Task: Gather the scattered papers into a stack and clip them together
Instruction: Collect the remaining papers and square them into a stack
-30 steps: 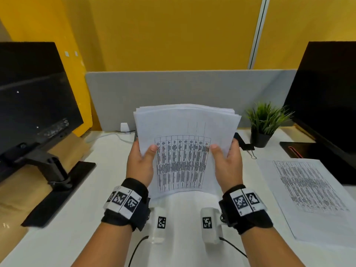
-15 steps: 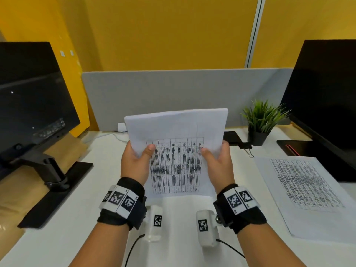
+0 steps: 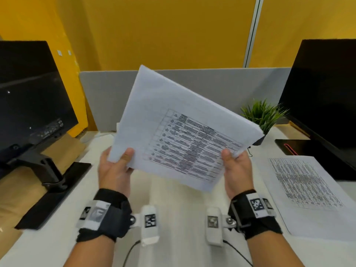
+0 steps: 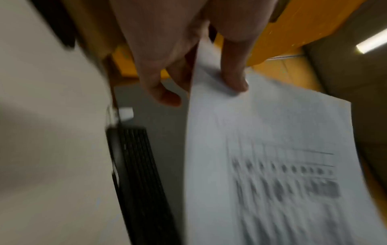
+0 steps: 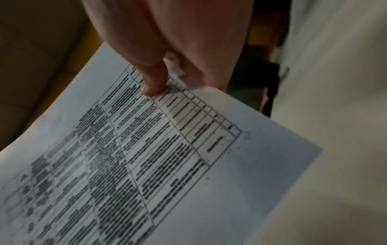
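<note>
A stack of white papers (image 3: 173,120) printed with a table hangs tilted in the air above the desk, its top left corner raised. My left hand (image 3: 117,166) pinches its lower left corner, thumb on top; the same grip shows in the left wrist view on the papers (image 4: 272,149). My right hand (image 3: 236,166) pinches the lower right edge, thumb on the printed sheet (image 5: 167,149). Another printed sheet (image 3: 306,189) lies flat on the desk at the right. The binder clip is mostly hidden behind the held papers.
A white desk (image 3: 173,218) runs to a grey divider (image 3: 221,83). A dark monitor (image 3: 28,97) on a stand is at the left, another monitor (image 3: 323,97) at the right. A small potted plant (image 3: 264,116) stands behind the papers. A black keyboard (image 4: 142,174) lies beneath.
The stack has been lifted and turned clockwise from upright to a slanted hold. Both hands shifted their grip toward its lower corners.
</note>
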